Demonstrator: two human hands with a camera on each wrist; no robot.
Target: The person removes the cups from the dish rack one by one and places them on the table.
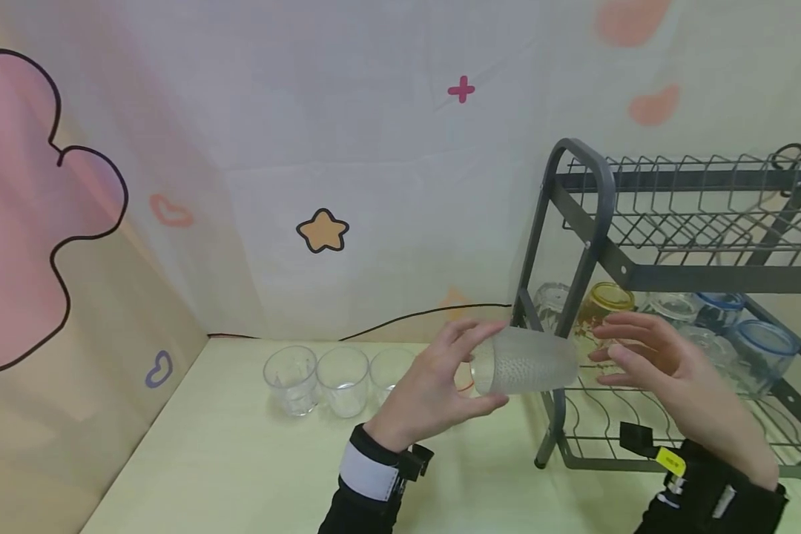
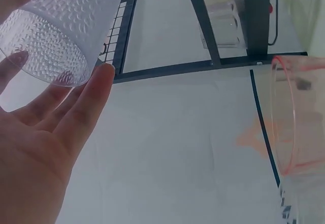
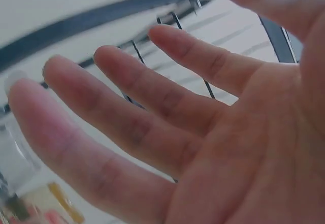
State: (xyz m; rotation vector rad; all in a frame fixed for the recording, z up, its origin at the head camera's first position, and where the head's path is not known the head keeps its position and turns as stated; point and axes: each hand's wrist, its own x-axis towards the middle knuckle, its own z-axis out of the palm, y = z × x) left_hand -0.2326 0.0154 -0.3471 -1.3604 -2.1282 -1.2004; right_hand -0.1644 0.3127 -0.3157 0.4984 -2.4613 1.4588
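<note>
A clear textured drinking glass point(image 1: 534, 361) lies sideways in the air, gripped near its rim by my left hand point(image 1: 434, 378). In the left wrist view the dimpled glass point(image 2: 56, 36) shows its open mouth, with thumb and fingers around it. My right hand point(image 1: 674, 378) hovers just right of the glass's base, apart from it, fingers loosely spread. The right wrist view shows that palm point(image 3: 244, 148) with nothing in it. Behind the left hand, a row of clear glasses point(image 1: 343, 378) stands on the table; one with an orange-red rim point(image 2: 284, 117) is partly hidden.
A grey two-tier dish rack point(image 1: 601, 200) stands at the right. Its lower shelf bears several upside-down glasses, among them a yellow glass point(image 1: 610, 297) and a blue-rimmed glass point(image 1: 764, 345). A patterned cloth point(image 1: 374, 148) hangs behind the pale table point(image 1: 240, 475).
</note>
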